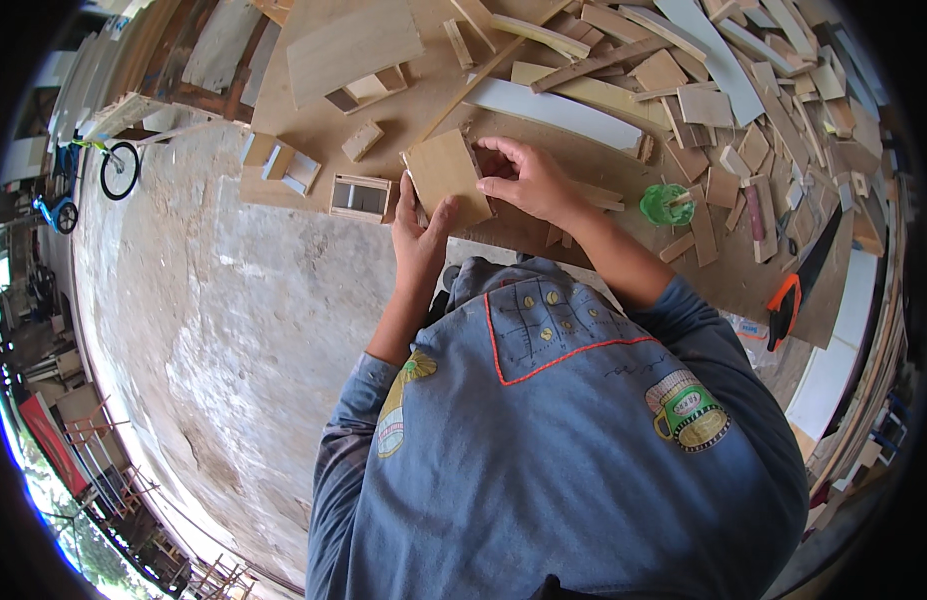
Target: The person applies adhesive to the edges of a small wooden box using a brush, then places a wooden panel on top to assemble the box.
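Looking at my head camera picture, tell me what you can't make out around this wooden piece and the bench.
All in the head view:
- Underside of the pale, square wooden piece: turned away from the camera.
- Some fingers of the bare left hand: hidden behind that piece.
- What the round green bowl contains: too small to identify.
- Bottom of the brown and white wooden scrap pile: covered by upper pieces.

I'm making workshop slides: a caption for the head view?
Left hand holds wooden piece, right hand at its edge, on offcut-strewn bench.
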Demonstrator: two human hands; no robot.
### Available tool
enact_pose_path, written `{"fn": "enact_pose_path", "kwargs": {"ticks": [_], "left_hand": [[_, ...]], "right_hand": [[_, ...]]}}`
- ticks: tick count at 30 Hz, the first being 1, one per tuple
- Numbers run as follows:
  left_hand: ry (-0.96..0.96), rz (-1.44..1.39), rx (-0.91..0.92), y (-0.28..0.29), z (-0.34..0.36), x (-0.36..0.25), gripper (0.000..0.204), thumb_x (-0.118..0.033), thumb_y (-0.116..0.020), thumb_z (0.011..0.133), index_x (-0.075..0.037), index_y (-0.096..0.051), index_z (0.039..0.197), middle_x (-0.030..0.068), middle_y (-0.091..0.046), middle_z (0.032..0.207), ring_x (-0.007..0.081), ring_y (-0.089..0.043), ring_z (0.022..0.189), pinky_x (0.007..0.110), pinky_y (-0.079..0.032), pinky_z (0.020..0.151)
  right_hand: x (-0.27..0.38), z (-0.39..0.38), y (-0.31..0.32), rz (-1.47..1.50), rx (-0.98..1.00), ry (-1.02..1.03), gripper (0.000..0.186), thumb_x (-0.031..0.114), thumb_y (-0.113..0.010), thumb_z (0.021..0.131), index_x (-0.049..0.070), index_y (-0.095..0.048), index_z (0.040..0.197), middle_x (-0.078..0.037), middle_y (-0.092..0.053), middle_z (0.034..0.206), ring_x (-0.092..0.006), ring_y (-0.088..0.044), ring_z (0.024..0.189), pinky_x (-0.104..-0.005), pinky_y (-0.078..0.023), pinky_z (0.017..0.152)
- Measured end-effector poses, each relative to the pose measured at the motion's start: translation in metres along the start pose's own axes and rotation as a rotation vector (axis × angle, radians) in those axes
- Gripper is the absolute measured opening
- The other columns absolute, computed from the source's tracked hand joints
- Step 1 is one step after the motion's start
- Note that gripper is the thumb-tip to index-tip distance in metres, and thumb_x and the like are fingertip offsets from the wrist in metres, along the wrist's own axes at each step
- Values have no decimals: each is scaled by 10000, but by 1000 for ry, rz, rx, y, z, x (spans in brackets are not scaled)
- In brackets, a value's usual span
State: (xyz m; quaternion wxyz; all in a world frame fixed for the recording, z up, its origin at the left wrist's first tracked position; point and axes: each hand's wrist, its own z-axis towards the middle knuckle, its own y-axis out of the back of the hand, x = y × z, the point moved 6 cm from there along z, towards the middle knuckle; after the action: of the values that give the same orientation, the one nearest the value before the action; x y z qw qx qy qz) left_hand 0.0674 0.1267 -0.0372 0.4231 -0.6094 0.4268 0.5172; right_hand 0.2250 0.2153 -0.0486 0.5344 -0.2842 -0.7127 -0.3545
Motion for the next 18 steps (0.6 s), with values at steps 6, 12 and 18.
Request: {"fn": "enact_pose_path", "kwargs": {"ticks": [6, 12, 18], "left_hand": [[111, -95, 43, 1, 3, 3, 696, -143, -695, 895, 60, -342, 1459, 131, -543, 1338, 183, -543, 1184, 294, -457, 979], [138, -95, 56, 1, 4, 4, 708, -126, -696, 883, 54, -336, 1465, 125, -553, 1324, 175, -553, 1172, 296, -465, 972], [123, -84, 45, 2, 4, 5, 711, -129, -700, 879, 60, -337, 1461, 122, -564, 1307, 171, -561, 1157, 293, -469, 964]], "right_hand": [[-9, 4, -2, 135, -15, 56, 565, 60, -663, 866, -59, -460, 1381, -109, -663, 1015, -151, -632, 908, -290, -529, 828], [42, -17, -6, -313, -195, 205, 623, 119, -611, 850, 35, -439, 1443, -211, -610, 1114, -344, -609, 1020, -393, -473, 922], [39, -19, -4, -480, -200, 255, 605, 86, -572, 822, 67, -487, 1420, -193, -580, 1059, -362, -610, 935, -427, -495, 850]]}}
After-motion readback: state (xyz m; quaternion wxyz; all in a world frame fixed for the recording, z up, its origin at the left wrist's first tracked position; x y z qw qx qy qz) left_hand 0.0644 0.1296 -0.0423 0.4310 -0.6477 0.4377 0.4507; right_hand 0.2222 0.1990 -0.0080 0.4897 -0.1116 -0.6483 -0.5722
